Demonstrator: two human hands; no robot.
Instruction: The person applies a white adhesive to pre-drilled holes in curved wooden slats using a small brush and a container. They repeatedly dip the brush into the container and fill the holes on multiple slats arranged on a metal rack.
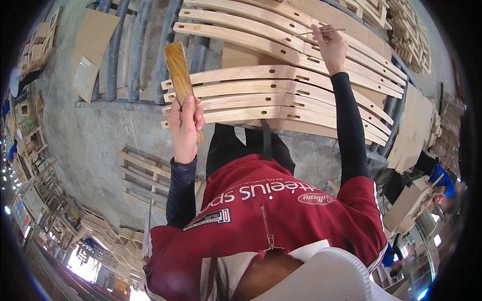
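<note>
In my left hand (185,123) is a flat brown strip of wood (177,65) with visible grain, held upright with the thumb across its lower part. My right hand (331,50) pinches a thin light stick (332,30) over the far group of wooden pieces. Those curved pale wooden slats (236,32) lie side by side, with oval slots cut along them. A nearer group of similar slotted slats (251,88) lies between my body and the far group. The stick's left tip is close to a slat, but I cannot tell whether it touches.
Blue-grey rollers (138,50) run beneath the slats and off to the left. A cardboard sheet (95,37) lies on them. A wooden pallet (145,175) is on the floor at left. Stacked wooden frames (409,30) stand far right. A person in blue (442,180) is at right.
</note>
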